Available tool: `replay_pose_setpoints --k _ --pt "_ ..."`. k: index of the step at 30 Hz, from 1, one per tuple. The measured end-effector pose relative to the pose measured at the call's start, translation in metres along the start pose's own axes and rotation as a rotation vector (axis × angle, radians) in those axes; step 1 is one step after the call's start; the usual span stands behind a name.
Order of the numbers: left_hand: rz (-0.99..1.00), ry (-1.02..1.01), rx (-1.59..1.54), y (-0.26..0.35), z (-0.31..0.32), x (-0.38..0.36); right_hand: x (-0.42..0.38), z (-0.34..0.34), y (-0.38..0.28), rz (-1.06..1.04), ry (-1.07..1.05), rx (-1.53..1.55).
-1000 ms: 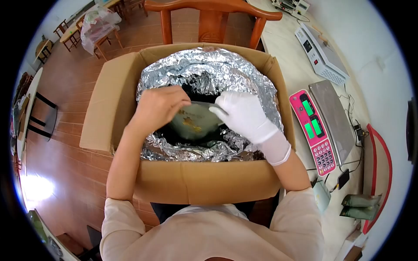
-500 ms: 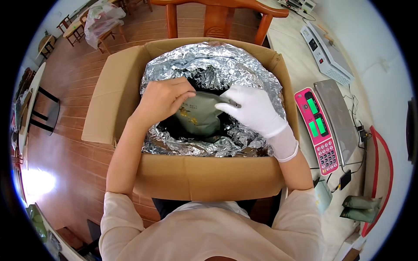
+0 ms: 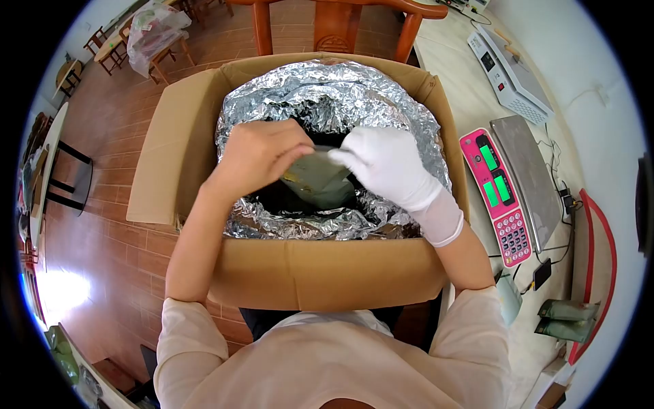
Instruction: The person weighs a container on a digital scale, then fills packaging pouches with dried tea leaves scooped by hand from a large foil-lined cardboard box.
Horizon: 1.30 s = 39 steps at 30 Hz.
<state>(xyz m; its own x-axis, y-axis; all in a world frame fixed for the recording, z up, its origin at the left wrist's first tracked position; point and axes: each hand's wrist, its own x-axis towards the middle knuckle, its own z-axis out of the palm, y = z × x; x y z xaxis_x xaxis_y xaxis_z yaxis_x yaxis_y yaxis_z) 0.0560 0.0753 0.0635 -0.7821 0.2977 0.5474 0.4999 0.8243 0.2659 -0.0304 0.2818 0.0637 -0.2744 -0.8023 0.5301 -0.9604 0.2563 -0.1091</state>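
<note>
A green pouch (image 3: 319,183) with yellow print hangs over the dark hollow of a foil-lined cardboard box (image 3: 293,273). My bare left hand (image 3: 262,155) pinches the pouch's top edge on the left. On the right, my right hand (image 3: 388,163), in a white glove, grips the same edge, with thumb and fingers close together. Crumpled silver foil (image 3: 327,82) rings the opening around both hands. Dark contents inside the foil are too shadowed to name.
Right of the box, a pink scale (image 3: 496,194) with a steel plate and a white machine (image 3: 507,75) stand on a pale table. Rolled green pouches (image 3: 569,319) lie near a red-edged item. A wooden chair (image 3: 334,27) stands behind the box.
Both hands have drawn closer together along the pouch's top edge. The pouch has tilted and its printed face is less visible. The whole view has shifted slightly.
</note>
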Motion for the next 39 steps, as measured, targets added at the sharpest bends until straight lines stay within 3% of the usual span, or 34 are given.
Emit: replay_pose_setpoints --k 5,8,10,13,17,18,19,22,23,24,26,27,28,29,30,33,35,39 --pt "-0.086 0.101 0.035 -0.021 -0.016 -0.004 0.000 -0.015 0.010 0.150 0.164 0.175" --pt "-0.246 0.219 -0.049 -0.029 -0.023 -0.008 -0.002 -0.020 0.018 0.184 0.260 0.236" --pt "-0.273 0.256 -0.068 -0.030 -0.026 -0.011 -0.003 -0.023 0.014 0.285 0.339 0.377" --pt "-0.236 0.279 -0.090 -0.043 -0.024 -0.013 0.001 -0.033 0.006 0.304 0.449 0.300" --pt "-0.532 0.633 -0.287 -0.056 -0.023 -0.022 -0.015 -0.074 0.017 0.557 0.689 0.307" --pt "-0.538 0.686 -0.295 -0.055 -0.019 -0.020 -0.021 -0.092 0.024 0.500 0.779 0.141" --pt "-0.565 0.539 -0.255 -0.057 -0.020 -0.024 -0.030 -0.115 0.021 0.513 0.837 0.082" --pt "-0.377 0.272 -0.325 -0.050 -0.004 -0.021 -0.061 -0.196 -0.010 0.674 0.954 0.079" --pt "-0.354 0.213 -0.327 -0.049 0.000 -0.020 -0.074 -0.221 -0.024 0.739 0.970 0.084" --pt "-0.347 0.191 -0.344 -0.053 0.004 -0.022 -0.089 -0.240 -0.035 0.599 1.075 0.064" --pt "-0.304 0.148 -0.342 -0.052 0.012 -0.020 -0.110 -0.289 -0.072 0.714 1.180 -0.124" --pt "-0.270 0.133 -0.324 -0.049 0.013 -0.018 -0.133 -0.307 -0.087 0.667 1.175 -0.146" --pt "-0.276 0.091 -0.331 -0.049 0.013 -0.018 -0.152 -0.326 -0.098 0.643 1.173 -0.420" --pt "-0.284 0.054 -0.331 -0.048 0.013 -0.017 -0.171 -0.348 -0.116 0.881 1.247 -0.539" --pt "-0.303 0.079 -0.305 -0.047 0.017 -0.018 -0.183 -0.356 -0.140 0.880 1.162 -0.787" --pt "-0.293 0.065 -0.337 -0.055 0.024 -0.020 -0.258 -0.408 -0.175 1.057 1.086 -0.855" --pt "-0.295 0.049 -0.319 -0.058 0.026 -0.019 -0.305 -0.433 -0.190 1.459 0.914 -0.983" --pt "-0.405 -0.021 -0.292 -0.070 0.032 -0.024 -0.424 -0.464 -0.189 1.701 0.794 -1.041"
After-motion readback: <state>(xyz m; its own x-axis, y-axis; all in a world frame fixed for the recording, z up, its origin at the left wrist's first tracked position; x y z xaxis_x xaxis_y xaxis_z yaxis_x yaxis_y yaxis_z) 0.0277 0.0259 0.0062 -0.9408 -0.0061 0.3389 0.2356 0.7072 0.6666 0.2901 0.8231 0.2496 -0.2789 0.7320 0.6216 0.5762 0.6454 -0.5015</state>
